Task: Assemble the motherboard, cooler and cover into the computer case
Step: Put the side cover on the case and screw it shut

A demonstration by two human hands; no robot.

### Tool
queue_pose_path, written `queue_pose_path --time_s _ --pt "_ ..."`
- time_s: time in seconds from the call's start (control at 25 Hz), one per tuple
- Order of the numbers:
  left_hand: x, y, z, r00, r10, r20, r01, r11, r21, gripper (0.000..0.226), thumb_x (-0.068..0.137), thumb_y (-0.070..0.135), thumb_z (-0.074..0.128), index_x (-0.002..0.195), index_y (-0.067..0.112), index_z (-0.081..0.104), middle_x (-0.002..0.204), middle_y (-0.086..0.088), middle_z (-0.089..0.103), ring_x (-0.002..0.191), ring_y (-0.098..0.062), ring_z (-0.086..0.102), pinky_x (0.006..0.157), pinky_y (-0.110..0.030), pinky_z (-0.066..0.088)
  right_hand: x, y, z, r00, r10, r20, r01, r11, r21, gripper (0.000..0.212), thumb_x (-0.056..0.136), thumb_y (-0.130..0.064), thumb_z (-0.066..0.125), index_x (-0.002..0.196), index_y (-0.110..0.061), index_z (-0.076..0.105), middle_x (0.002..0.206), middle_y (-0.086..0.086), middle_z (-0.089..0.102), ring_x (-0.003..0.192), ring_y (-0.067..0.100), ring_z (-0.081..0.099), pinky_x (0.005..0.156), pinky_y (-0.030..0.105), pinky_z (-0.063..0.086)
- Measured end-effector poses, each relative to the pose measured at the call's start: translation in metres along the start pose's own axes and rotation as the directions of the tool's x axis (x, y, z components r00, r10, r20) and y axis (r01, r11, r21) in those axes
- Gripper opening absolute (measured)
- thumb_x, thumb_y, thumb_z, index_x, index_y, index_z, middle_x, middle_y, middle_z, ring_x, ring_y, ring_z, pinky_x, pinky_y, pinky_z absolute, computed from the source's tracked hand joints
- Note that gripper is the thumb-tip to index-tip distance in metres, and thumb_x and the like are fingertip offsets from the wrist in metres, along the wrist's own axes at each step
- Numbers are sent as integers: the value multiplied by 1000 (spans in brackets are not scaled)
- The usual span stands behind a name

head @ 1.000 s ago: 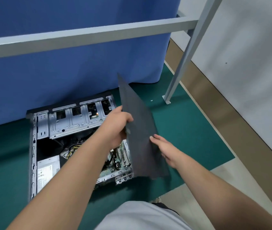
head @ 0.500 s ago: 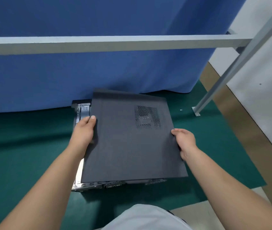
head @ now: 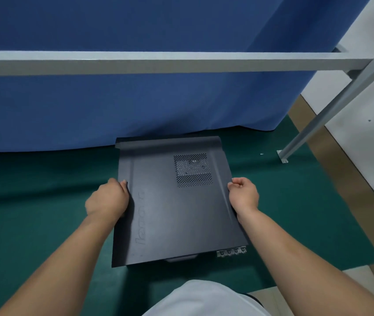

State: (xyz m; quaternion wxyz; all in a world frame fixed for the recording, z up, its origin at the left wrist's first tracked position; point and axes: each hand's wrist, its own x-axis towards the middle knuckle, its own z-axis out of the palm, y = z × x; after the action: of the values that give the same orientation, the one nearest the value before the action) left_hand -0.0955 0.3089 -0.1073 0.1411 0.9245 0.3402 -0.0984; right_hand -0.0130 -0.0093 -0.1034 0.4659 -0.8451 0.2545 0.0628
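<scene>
Dark grey, the cover (head: 176, 201) lies flat over the case (head: 231, 253), which shows only as a strip of metal slots past the cover's near right corner. The case rests on a green mat (head: 44, 201) before a blue curtain (head: 135, 99). Both forearms reach forward from below. The left hand (head: 108, 199) grips the cover's left edge, fingers curled over it with the tips on top. The right hand (head: 243, 195) holds the right edge, fingers curled and thumb against the rim. A vent grille (head: 192, 169) sits in the cover's far right part. A grey bar (head: 158, 62) crosses above.
</scene>
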Motion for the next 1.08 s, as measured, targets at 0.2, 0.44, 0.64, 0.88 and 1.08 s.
queue_pose_path --time_s 0.2,0.44,0.64,0.88,1.08 --pt "3 2 0 993 119 -15 -113 973 199 44 108 42 24 101 13 55 99 -12 70 89 -36 65 66 -35 38 -1 3 -4 995 -100 4 97 954 -284 20 99 -19 61 116 -13 68 114 7 69 108 30 63 83 30 44" --pt "8 -4 -3 965 261 -30 -223 874 431 43 107 43 24 101 17 58 88 -3 70 82 -28 67 55 -29 29 -5 -2 -6 955 -269 128 294 777 -556 32 98 -18 60 128 -13 54 122 14 56 108 36 58 80 39 46" --pt "6 -7 7 913 366 -178 -320 916 242 43 100 47 50 122 11 57 126 -17 58 118 -37 55 82 -48 51 -5 0 -2 810 -517 276 558 539 -630 51 101 -36 56 146 -14 48 153 10 42 141 31 40 114 43 36" --pt "-14 7 40 924 382 -30 -382 924 -6 74 105 57 23 165 17 5 172 1 -8 158 -17 -10 128 -43 14 -3 25 18 742 -430 515 661 337 -671 76 103 -63 12 164 -21 -5 170 2 -19 156 20 -20 128 44 -7" --pt "-17 8 46 932 355 -71 -353 935 36 74 104 58 17 165 17 3 172 1 -9 158 -16 -11 127 -43 19 4 32 21 739 -459 493 655 319 -685 76 102 -65 6 164 -23 -6 169 0 -21 155 17 -21 128 43 -5"
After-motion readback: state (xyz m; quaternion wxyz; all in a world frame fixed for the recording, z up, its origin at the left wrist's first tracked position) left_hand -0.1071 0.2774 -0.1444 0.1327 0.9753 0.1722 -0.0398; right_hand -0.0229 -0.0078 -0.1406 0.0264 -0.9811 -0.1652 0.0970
